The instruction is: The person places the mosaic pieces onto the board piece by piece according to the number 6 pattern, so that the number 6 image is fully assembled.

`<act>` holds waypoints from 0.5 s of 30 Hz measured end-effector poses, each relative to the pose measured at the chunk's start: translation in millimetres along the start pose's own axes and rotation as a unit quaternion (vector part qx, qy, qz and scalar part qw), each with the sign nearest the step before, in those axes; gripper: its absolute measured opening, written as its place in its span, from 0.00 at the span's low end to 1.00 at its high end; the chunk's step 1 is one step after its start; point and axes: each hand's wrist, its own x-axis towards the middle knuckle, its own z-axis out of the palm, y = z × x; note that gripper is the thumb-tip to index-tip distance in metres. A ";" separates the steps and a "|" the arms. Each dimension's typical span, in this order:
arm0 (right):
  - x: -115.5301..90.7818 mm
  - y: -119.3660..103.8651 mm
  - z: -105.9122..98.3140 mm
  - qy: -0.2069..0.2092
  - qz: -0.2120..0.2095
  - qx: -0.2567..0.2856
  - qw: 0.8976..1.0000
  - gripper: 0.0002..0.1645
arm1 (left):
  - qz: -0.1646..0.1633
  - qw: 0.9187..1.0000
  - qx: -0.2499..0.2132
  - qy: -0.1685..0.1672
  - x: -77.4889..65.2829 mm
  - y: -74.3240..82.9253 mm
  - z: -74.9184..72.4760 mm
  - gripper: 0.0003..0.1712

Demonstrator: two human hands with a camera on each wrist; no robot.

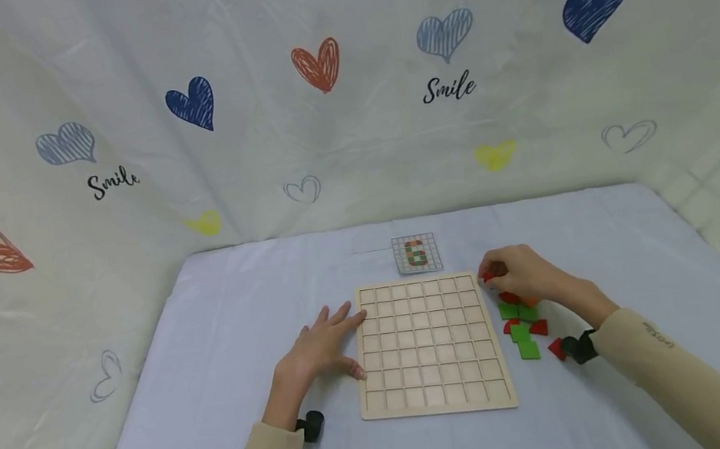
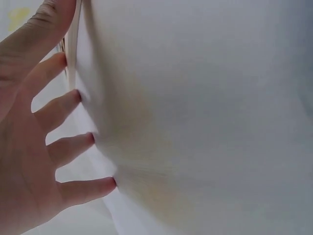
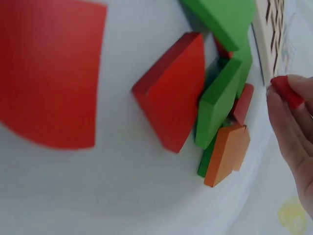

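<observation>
A wooden grid board (image 1: 427, 356) lies on the white cloth, its squares unfilled. My left hand (image 1: 322, 346) rests at its left side with fingers spread, thumb and a fingertip at the rim. Near the board's upper right corner, my right hand (image 1: 524, 274) pinches a small red piece (image 3: 286, 92) between thumb and fingers. Below that hand lie loose flat pieces: green squares (image 1: 528, 350), red rounded-edge pieces (image 1: 539, 327) and an orange one (image 1: 530, 302). In the right wrist view, some of them overlap, such as a green piece (image 3: 220, 103) and an orange piece (image 3: 226, 152).
Behind the board lies a small card (image 1: 416, 254) printed with a grid and a coloured figure like a 6. A white curtain (image 1: 383, 143) with hearts and lettering hangs beyond the table's back edge. One red piece (image 1: 556, 349) lies beside the right wrist's black camera (image 1: 579, 348).
</observation>
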 end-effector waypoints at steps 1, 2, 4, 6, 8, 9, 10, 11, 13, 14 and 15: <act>0.2 -1.2 -0.4 0.002 0.002 0.006 1.000 0.06 | -0.001 1.000 0.000 -0.001 0.2 0.8 -0.9 0.62; 0.2 -2.7 -0.8 0.002 0.004 0.014 1.000 0.05 | -0.003 1.000 0.000 -0.003 0.2 1.8 -1.7 0.62; 0.6 -5.2 -0.8 0.001 0.009 0.024 1.000 0.06 | -0.005 1.000 -0.001 -0.005 0.3 3.4 -3.0 0.62; 1.5 -7.3 -0.5 -0.001 0.015 0.030 0.999 0.10 | -0.006 1.000 -0.002 -0.006 0.1 4.9 -4.1 0.62; 2.2 -9.0 -0.2 -0.007 0.020 0.035 0.999 0.13 | -0.010 1.000 -0.002 -0.009 -0.3 6.1 -4.8 0.62; 2.6 -9.5 0.0 -0.010 0.022 0.035 0.999 0.15 | -0.009 1.000 -0.003 -0.009 -0.6 6.7 -5.1 0.62; 3.1 -9.9 0.0 -0.013 0.023 0.036 0.999 0.16 | -0.010 1.000 -0.005 -0.009 -0.8 7.4 -5.4 0.62; 3.1 -11.0 -0.2 -0.017 0.023 0.038 0.999 0.16 | -0.010 1.000 -0.005 -0.010 -1.1 8.2 -5.8 0.61; 3.2 -12.4 -0.6 -0.023 0.022 0.040 0.999 0.16 | -0.012 1.000 -0.007 -0.013 -1.4 9.2 -6.2 0.61; 3.3 -13.2 -0.8 -0.024 0.021 0.039 0.999 0.16 | -0.012 1.000 -0.007 -0.012 -1.4 9.7 -6.5 0.61; 3.5 -13.5 -0.9 -0.025 0.019 0.038 0.999 0.15 | -0.012 1.000 -0.009 -0.011 -1.6 10.3 -6.9 0.60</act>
